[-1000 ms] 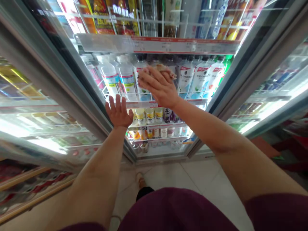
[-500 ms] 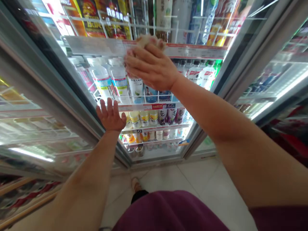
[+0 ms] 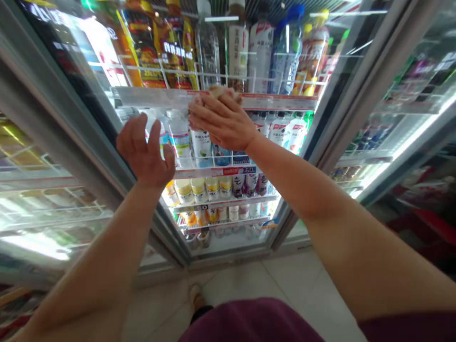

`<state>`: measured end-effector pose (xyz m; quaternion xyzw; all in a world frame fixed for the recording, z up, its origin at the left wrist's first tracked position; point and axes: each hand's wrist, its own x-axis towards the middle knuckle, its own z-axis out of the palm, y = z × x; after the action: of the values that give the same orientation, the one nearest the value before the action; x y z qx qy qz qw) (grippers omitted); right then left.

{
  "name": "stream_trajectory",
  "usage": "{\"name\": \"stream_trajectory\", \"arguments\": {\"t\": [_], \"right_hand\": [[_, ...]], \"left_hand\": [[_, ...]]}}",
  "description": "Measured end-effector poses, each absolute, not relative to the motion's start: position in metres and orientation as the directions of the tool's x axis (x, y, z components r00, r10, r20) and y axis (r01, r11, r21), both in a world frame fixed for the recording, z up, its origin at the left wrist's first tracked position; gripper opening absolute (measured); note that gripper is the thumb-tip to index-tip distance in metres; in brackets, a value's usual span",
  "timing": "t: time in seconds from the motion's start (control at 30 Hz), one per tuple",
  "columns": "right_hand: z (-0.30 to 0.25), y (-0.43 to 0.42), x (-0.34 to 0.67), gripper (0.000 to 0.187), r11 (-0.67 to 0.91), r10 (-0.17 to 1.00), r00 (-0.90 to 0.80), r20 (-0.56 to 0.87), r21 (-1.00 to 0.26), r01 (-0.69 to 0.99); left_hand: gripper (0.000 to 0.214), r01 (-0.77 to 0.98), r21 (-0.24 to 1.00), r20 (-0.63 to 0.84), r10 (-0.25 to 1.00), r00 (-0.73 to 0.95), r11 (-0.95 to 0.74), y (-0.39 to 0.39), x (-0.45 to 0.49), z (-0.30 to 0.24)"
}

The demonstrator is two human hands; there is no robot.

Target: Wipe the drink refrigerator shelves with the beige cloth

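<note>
Two bare hands are up at the cooler front, mid-frame. R hand (image 3: 223, 122) lies palm-down, fingers closed over a beige cloth (image 3: 219, 91) w/ only its top edge showing, pressed at the level of the red-white price strip (image 3: 281, 101) in the upper centre. L hand (image 3: 144, 153), left of centre, is released w/ fingers loosely spread, grasping nothing. It's just beside the grey door frame (image 3: 81, 142) & in front of the clear bottles (image 3: 180, 137); can't tell if it touches anything.
</note>
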<state>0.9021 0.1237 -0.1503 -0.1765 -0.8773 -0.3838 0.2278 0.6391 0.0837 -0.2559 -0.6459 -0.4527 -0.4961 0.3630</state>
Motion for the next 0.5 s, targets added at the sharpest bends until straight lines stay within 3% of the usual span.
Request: {"name": "stream_trajectory", "arguments": {"t": [0.07,0.17,0.3,0.4,0.47,0.5], "right_hand": [[-0.151,0.123,0.902,0.061,0.631,0.163,-0.823,0.544,0.584,0.511],[-0.154,0.124,0.900,0.057,0.588,0.172,-0.728,0.664,0.523,0.617],[-0.142,0.132,0.901,0.054,0.579,0.116,-0.554,0.825,0.397,0.712],[-0.114,0.151,0.902,0.054,0.585,-0.047,-0.206,0.977,0.194,0.788],[-0.097,0.162,0.900,0.057,0.605,-0.167,0.075,0.983,0.042,0.795],[-0.092,0.165,0.897,0.059,0.610,-0.198,0.138,0.971,0.012,0.792]], "left_hand": [[0.069,0.940,-0.013,0.955,0.274,0.112,-0.340,0.092,0.644,-0.231],[0.075,0.924,0.031,0.939,0.328,0.103,-0.380,0.103,0.647,-0.220],[0.070,0.930,0.006,0.947,0.300,0.112,-0.368,0.108,0.646,-0.228],[0.064,0.934,-0.019,0.952,0.278,0.125,-0.357,0.109,0.644,-0.231],[0.064,0.929,-0.010,0.954,0.274,0.119,-0.369,0.108,0.644,-0.231],[0.064,0.926,0.003,0.955,0.275,0.109,-0.377,0.108,0.644,-0.230]]}}
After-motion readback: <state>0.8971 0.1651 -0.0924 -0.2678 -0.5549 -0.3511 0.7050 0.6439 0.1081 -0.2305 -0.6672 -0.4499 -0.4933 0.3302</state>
